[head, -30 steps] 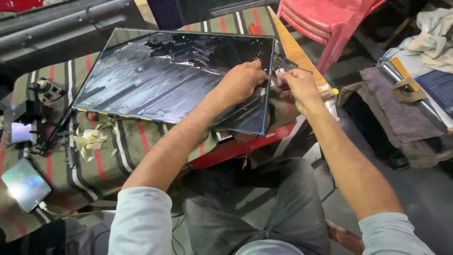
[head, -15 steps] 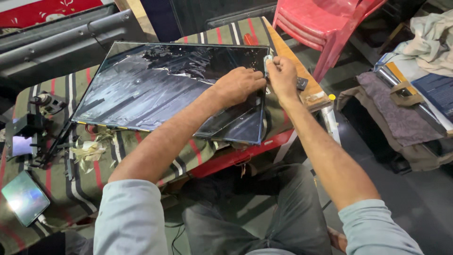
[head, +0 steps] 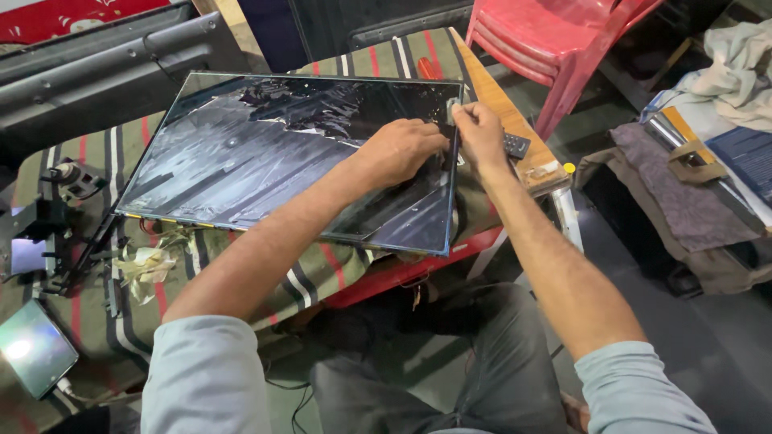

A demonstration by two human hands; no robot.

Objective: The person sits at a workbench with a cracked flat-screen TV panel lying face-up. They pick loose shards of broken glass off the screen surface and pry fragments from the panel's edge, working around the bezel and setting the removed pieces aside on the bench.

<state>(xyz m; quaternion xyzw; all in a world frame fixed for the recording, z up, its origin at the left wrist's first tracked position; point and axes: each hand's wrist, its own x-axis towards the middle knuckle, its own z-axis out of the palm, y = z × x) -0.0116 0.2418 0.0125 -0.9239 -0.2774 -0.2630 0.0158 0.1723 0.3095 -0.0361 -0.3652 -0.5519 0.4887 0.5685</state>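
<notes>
The big dark screen panel (head: 265, 161) lies flat on the striped cloth (head: 322, 265), w/ cracked, peeling film on top. The left hand (head: 402, 149) rests on the panel near its right edge, fingers curled down onto the film. The right hand (head: 480, 133) is just beside it, fingers pinched shut on the panel's right edge. A black remote (head: 515, 145) lies just right of the right hand. A red chair (head: 563, 48) stands farther off, beyond the right hand. A small lit phone (head: 34, 347) is far left of the left hand.
</notes>
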